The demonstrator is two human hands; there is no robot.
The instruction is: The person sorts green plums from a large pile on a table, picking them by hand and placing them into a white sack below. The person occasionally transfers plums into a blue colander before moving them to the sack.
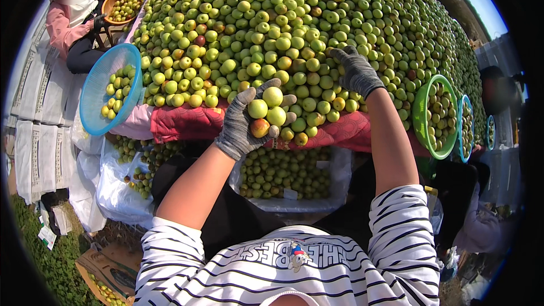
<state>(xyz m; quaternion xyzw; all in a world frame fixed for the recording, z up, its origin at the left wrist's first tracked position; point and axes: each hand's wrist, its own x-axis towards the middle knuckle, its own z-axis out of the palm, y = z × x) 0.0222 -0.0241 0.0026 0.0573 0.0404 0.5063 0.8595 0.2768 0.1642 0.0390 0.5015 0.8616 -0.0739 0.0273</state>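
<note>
My left hand [244,125], in a grey knit glove, is turned palm up and cradles several jujubes [276,116]. Most of these are yellow-green; the lowest one has a reddish-brown patch. My right hand [358,70], gloved the same way, reaches onto the large heap of green jujubes [255,42]. Its fingers are apart and touch the fruit, with nothing seen held in them. Red patterned cloth [187,123] edges the heap on my side. Under that edge, between my legs, a lined crate [340,178] holds more jujubes.
A blue basket [89,97] with jujubes leans left of the heap; a green basket [418,114] stands right. A lined box [110,182] sits lower left, near a cardboard box [110,259]. A person [70,21] holds an orange bowl [110,3]. White crates [27,157] stack far left.
</note>
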